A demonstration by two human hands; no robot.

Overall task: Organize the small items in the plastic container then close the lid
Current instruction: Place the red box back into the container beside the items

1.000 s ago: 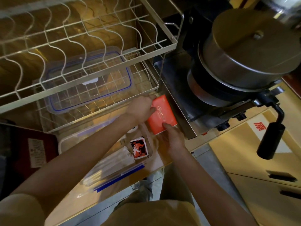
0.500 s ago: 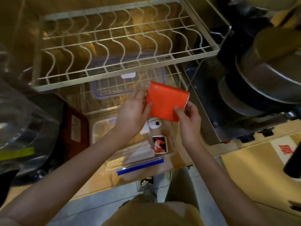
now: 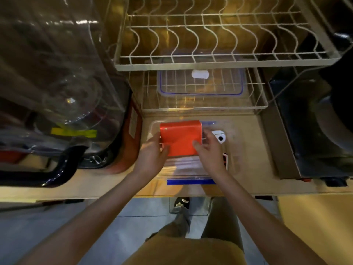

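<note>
A clear plastic container sits open on the counter in front of me. Both hands hold a flat orange box over its left part: my left hand grips the box's left edge, my right hand its right edge. A small white round item with a black dot lies in the container to the right. A small red-and-black packet shows partly behind my right hand. A clear zip bag with a blue strip lies at the container's near edge. The clear blue-rimmed lid rests on the rack's lower shelf.
A two-tier wire dish rack stands behind the container. A big clear plastic cover and a black handle lie at the left. A dark metal stove stands at the right. The counter edge runs below my wrists.
The orange box came down from in front of the rack to the left part of the container, both hands still on it. The view has shifted left, away from the pot.
</note>
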